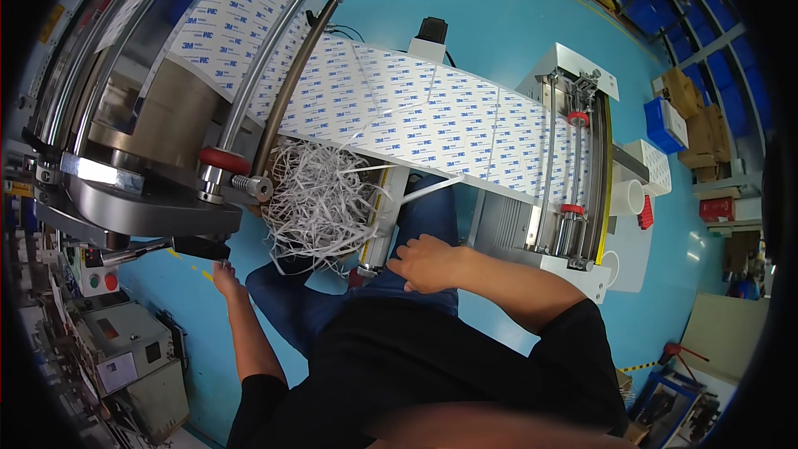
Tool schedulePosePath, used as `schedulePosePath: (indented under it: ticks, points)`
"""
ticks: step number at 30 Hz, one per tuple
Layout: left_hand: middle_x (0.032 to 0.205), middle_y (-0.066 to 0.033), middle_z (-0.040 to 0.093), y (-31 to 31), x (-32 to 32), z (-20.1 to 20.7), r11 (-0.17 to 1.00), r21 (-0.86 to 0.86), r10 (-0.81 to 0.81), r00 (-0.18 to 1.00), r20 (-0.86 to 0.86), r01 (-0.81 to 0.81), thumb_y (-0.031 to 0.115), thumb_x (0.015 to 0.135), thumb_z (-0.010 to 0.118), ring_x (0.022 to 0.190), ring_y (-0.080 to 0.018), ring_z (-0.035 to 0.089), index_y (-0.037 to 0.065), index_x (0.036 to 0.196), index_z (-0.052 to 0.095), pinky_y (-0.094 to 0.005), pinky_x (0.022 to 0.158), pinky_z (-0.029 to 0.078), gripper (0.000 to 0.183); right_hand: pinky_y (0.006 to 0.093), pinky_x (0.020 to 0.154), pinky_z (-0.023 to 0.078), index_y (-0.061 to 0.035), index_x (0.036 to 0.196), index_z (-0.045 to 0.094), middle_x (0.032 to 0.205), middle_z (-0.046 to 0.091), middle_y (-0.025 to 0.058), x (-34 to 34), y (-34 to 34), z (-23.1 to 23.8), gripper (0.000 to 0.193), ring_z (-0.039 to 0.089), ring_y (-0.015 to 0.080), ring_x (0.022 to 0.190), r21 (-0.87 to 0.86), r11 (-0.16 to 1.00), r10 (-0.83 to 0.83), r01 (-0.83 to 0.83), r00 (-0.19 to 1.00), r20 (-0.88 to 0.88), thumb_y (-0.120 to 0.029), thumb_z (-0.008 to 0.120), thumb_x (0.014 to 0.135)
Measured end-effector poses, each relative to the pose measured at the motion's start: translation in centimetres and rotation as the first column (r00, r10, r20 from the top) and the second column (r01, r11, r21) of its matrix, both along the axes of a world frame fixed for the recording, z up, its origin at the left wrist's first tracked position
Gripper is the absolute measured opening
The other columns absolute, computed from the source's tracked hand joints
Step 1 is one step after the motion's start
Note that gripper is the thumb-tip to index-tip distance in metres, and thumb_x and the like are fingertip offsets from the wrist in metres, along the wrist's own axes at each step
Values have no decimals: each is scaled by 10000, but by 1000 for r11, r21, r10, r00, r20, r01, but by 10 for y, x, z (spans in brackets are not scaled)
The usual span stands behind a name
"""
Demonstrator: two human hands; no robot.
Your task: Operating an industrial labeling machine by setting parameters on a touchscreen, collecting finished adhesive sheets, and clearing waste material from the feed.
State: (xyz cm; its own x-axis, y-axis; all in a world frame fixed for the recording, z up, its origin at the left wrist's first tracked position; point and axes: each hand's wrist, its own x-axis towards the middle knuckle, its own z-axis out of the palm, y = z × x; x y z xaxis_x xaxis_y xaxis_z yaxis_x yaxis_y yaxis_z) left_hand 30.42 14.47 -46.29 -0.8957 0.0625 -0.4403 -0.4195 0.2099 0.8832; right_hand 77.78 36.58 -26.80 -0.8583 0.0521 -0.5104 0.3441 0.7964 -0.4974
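Your right hand [428,263] rested loosely curled on your knee, gripping nothing. Your left hand [226,276] reached under the black machine edge [199,246]; whether it was open or closed could not be told. A printed white sheet [432,120] lay fed across the cutter bed, and trimmed strips [320,199] were already piled below, so cutting looked well underway.

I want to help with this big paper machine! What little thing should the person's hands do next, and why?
Probably the left hand should reach the black handle just above its fingertips, since it is stretched up almost touching it. The right hand only rests on the knee, holding nothing. White printed sheet lies across the machine, and a pile of cut paper strips hangs beside it.
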Motion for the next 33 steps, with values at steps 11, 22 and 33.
schedulePosePath:
  ticks: [11, 22, 33]
  points:
    - [1098, -160, 626, 224, 237, 127, 474, -226, -768, 274, -578, 851, 257, 965, 456, 1047, -242, 573, -20, 1218, 502, -358, 959, 384, 378, 397, 810, 438, -34, 1153, 538, 1034, 586, 143, 2, 3, -7, 436, 569, 297, 977, 51, 999, -2, 2, 1000, -4, -338, 619, 851]
    - [668, -83, 545, 215, 258, 207, 407, -356, -808, 150, -569, 841, 188, 924, 535, 661, -216, 543, 20, 845, 606, -358, 596, 429, 199, 395, 809, 433, -39, 1150, 538, 1024, 582, 138, 5, 4, -8, 436, 568, 293, 977, 47, 999, -9, 9, 1000, -3, -334, 626, 842]
    - [765, -142, 545, 157, 190, 152, 614, -530, -677, 45, -734, 585, 88, 899, 529, 690, -315, 536, 14, 832, 558, -380, 625, 427, 104, 405, 851, 419, -40, 1173, 545, 1064, 584, 152, 3, 7, -13, 431, 561, 296, 1018, 32, 999, -13, 12, 999, 33, -317, 619, 850]
